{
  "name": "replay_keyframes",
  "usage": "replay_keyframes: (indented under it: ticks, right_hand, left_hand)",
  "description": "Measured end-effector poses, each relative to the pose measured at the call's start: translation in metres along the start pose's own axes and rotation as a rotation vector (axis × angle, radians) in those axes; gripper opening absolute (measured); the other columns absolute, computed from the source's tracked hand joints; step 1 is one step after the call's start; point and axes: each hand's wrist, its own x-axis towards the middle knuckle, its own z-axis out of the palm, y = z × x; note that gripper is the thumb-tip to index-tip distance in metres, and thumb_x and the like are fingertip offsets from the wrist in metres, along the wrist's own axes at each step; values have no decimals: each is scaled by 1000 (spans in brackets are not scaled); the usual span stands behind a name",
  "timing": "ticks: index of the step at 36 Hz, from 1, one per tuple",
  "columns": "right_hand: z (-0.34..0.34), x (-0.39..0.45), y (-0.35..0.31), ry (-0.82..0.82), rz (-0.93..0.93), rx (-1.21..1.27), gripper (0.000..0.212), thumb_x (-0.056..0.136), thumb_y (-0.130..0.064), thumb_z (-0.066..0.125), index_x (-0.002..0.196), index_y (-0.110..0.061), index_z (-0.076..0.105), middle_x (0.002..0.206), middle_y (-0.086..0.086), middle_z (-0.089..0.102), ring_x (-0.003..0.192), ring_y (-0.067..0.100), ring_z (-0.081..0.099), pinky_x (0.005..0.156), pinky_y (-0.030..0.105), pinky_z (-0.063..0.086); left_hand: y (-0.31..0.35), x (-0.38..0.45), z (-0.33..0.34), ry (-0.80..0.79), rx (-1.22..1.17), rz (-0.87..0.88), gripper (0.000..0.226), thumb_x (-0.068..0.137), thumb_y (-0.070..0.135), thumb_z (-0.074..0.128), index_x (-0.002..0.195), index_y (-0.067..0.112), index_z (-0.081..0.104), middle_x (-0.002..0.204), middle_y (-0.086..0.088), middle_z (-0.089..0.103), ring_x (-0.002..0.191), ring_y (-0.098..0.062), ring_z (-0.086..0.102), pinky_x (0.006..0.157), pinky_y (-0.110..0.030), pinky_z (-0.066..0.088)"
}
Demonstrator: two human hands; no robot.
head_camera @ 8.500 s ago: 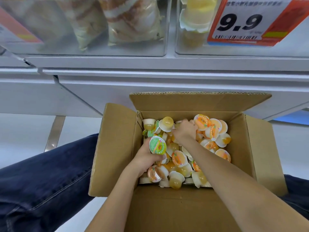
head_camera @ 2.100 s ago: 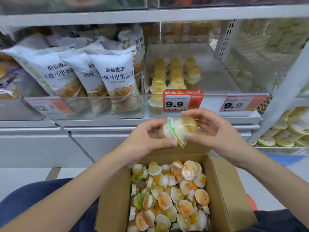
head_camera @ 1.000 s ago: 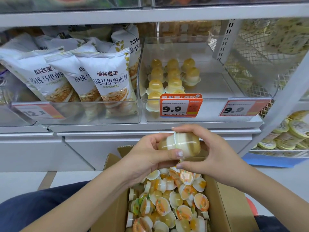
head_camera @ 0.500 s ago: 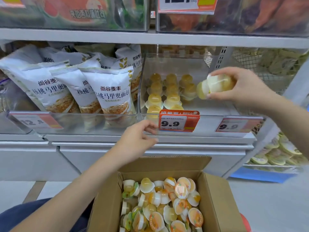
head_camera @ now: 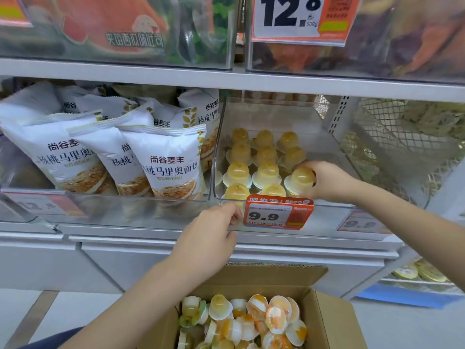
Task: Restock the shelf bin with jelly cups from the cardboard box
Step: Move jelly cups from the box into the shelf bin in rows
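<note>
Right hand (head_camera: 327,182) fingers now pinch jelly cup (head_camera: 300,178) inside bin (head_camera: 327,210); left hand (head_camera: 214,238) grips rim.

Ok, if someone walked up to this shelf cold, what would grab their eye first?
Probably the right hand setting a jelly cup into the clear shelf bin, beside neat rows of yellow cups. Next, the orange 9.9 price tag on the bin's front, with the left hand beside it. Below sits the cardboard box heaped with cups.
</note>
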Motion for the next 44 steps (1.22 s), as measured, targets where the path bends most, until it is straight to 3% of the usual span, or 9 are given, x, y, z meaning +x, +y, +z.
replay_keyframes:
  ticks: [4, 12, 22, 28, 32, 39, 44]
  right_hand:
    - [-1, 1, -3, 25, 7, 53, 66, 62, -22, 87, 121, -17, 57, 111, -2, 61, 98, 17, 55, 80, 25, 41]
    - [0, 2, -2, 48, 15, 50, 68, 61, -22, 89, 122, -15, 59, 121, 2, 62, 111, 21, 55, 84, 24, 39]
    - [1, 1, -4, 60, -29, 69, 70, 65, -23, 86, 127, -19, 54, 122, -2, 59, 102, 10, 49, 83, 22, 37]
    - [3, 4, -1, 46, -43, 76, 66, 65, -25, 86, 124, -19, 56, 118, -2, 60, 105, 16, 55, 86, 27, 45]
    - [5, 4, 0, 63, -53, 58, 63, 66, -24, 85, 121, -19, 57, 115, -2, 61, 96, 12, 53, 79, 22, 39]
    - [5, 4, 1, 46, -27, 51, 66, 67, -24, 85, 125, -19, 54, 116, -3, 59, 98, 12, 51, 80, 22, 38]
    - [-6, -5, -1, 84, -5, 143, 62, 65, -26, 86, 119, -22, 56, 112, -4, 60, 102, 16, 57, 84, 27, 46]
  left_hand:
    - [1, 0, 2, 7, -6, -8, 26, 87, 11, 54, 109, 25, 54, 111, 8, 60, 102, -12, 57, 88, -36, 49]
    - [4, -1, 3, 26, 12, -13, 26, 88, 10, 54, 109, 25, 52, 110, 8, 60, 101, -11, 56, 86, -35, 50]
    - [6, -2, 3, 21, 18, -14, 25, 88, 10, 54, 109, 23, 51, 112, 7, 58, 102, -12, 55, 86, -35, 50]
    - [7, -2, 2, 15, 21, -14, 25, 89, 11, 53, 110, 23, 51, 113, 7, 57, 103, -11, 54, 87, -33, 49]
    - [8, -2, 3, 8, 21, -16, 23, 90, 12, 53, 109, 22, 49, 113, 7, 57, 102, -11, 54, 87, -34, 49]
    - [8, -2, 3, 1, 28, -18, 23, 90, 13, 52, 110, 23, 47, 114, 7, 56, 102, -11, 54, 86, -34, 50]
    - [4, -4, 1, -12, 32, 7, 28, 91, 15, 54, 115, 25, 47, 118, 9, 55, 105, -9, 53, 89, -33, 49]
